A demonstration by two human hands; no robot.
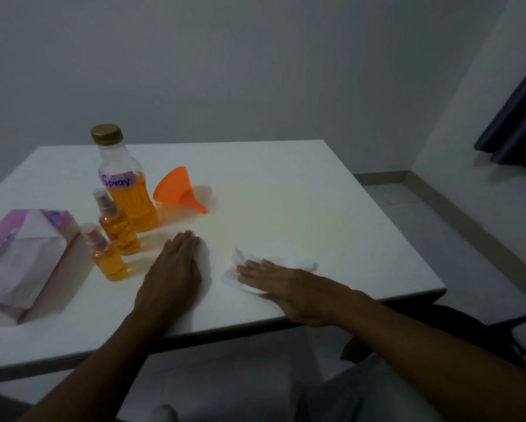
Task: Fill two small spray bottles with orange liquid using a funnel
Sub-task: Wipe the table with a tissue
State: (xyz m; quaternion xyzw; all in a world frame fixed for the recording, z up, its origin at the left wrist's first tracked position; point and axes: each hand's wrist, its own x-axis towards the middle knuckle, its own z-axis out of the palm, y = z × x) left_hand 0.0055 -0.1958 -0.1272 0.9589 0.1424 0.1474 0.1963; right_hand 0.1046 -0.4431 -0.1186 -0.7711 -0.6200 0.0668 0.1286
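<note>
Wiping looks like the step now: right hand (286, 287) lies flat, fingers straight, pressing a white tissue (302, 264) on the desk (316, 208) near its front edge. Left hand (176, 263) rests open, palm down, holding nothing, just right of the near spray bottle (108, 257) & far spray bottle (117, 228), both capped w/ orange liquid inside. Orange funnel (176, 190) lies on its side behind. Tip: use even pressure, sweep away from the bottles, fold tissue if soaked.
</note>
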